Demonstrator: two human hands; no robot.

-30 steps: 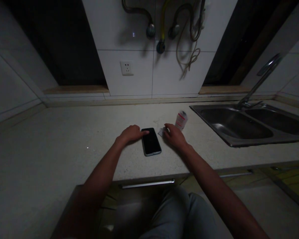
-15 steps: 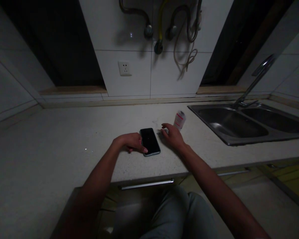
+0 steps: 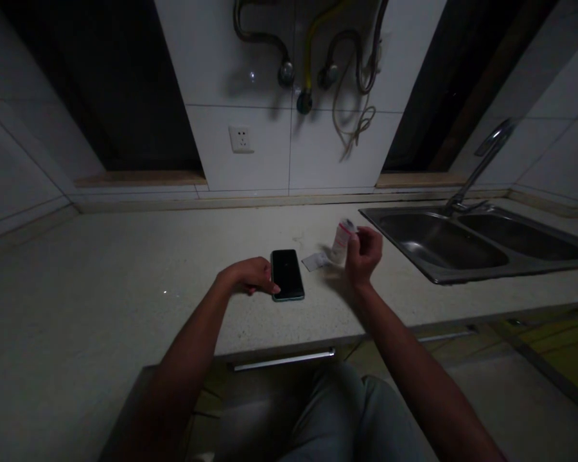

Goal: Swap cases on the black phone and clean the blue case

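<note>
A dark-screened smartphone [image 3: 288, 276] lies face up on the pale counter [image 3: 139, 263]. My left hand [image 3: 255, 274] is closed on its left edge, thumb over the lower left corner of the screen and the other fingers curled at the side. My right hand [image 3: 365, 251] pinches the right side of a small, whitish see-through plastic bag [image 3: 341, 240] with a red stripe near its top; the bag stands upright and looks open. Between phone and bag lies a small white printed slip [image 3: 316, 260], its print too small to read.
To the right is a steel double sink [image 3: 433, 240] with a tall faucet [image 3: 481, 163]. Pipes and a loose cord [image 3: 354, 131] hang on the tiled wall above a power socket [image 3: 241, 139]. A drawer handle [image 3: 284, 359] runs below the counter's front edge.
My right hand has moved right, from beside the phone to the bag, and has closed on its edge. The white slip now shows fully. My left hand stays on the phone.
</note>
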